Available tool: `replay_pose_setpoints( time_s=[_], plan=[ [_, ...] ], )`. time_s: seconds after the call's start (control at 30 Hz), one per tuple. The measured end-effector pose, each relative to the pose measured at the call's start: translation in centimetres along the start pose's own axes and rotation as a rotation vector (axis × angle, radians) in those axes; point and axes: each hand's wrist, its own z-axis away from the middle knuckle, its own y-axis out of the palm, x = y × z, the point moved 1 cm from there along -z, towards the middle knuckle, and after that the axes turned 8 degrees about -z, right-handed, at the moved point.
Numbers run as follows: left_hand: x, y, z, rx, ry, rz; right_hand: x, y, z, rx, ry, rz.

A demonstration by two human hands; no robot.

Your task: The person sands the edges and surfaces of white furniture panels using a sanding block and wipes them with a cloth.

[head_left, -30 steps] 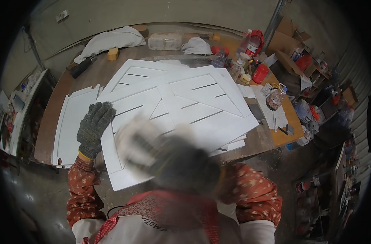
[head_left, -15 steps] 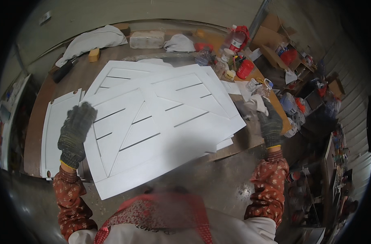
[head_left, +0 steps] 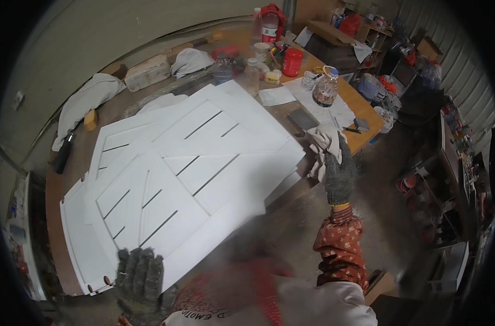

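Observation:
My left hand (head_left: 139, 280), in a dark knit work glove, lies with fingers stretched out at the near left edge of a white panel (head_left: 220, 201). The panel has dark slots and a grooved pattern, and it rests on other white panels stacked askew on the table. To the right of the stack, my gloved right hand (head_left: 341, 176) grips a crumpled white rag (head_left: 324, 142) above the table's near edge. A grey rectangular block (head_left: 303, 119) lies just beyond the rag. Part of the panel's near edge is blurred.
A bottle with coloured contents (head_left: 325, 91), a red jar (head_left: 292, 62) and several other bottles stand at the back right of the table. A wrapped block (head_left: 148, 73), white cloths and a black-handled tool (head_left: 64, 154) lie along the far left. Cluttered shelves and boxes are at the right.
My view has turned to the right. My left hand has shifted toward me along the panel's edge, while the right hand still holds the rag, now nearer the stack.

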Motion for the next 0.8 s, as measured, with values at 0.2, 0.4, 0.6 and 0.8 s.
replay_pose_setpoints(
  time_s=[0.2, 0.4, 0.6, 0.8],
  plan=[
    [0.8, 2.4, 2.1, 0.109, -0.364, -0.395, -5.5, 1.4, -5.0, 0.187, 0.050, 0.122],
    [-8.4, 2.1, -10.0, -0.251, -0.634, 0.206, -9.2, 4.1, -15.6, 0.761, -0.380, 0.419],
    [-11.9, 3.8, -20.1, -0.195, -0.562, 0.061, -17.5, 9.7, -30.2, 0.734, -0.627, 0.914],
    [-12.8, 4.6, -21.3, -0.396, -0.634, -0.062, -28.4, 16.9, -39.5, 0.897, -0.613, 1.207]
  ],
)
